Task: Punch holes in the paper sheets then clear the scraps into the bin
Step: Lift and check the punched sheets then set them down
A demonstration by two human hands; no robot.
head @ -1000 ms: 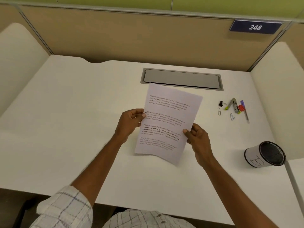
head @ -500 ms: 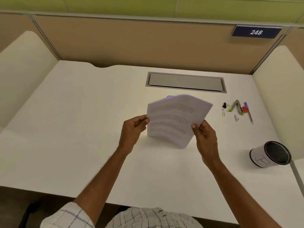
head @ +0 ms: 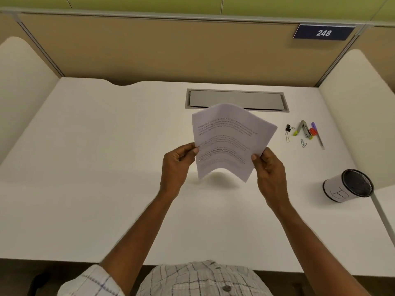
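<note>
Paper sheets (head: 228, 142) bow in the air above the table (head: 85, 167), pinched at opposite edges by the left hand (head: 177, 165) and right hand (head: 270, 169). Squaring the stack seems underway; next comes the probable punch (head: 305, 131) beyond the right hand, bin (head: 348, 185) nearer.

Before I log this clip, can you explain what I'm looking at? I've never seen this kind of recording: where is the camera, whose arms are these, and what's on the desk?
There is no robot here. The camera sits on a person's head and looks down at their own bare arms over a white desk in a cubicle. The left hand and right hand each pinch a side edge of printed paper sheets, held bowed above the desk. To the right lie a black binder clip, paper clips, a small metal tool I can't identify and a pen. Nearer, a black mesh bin lies tipped on its side.
</note>
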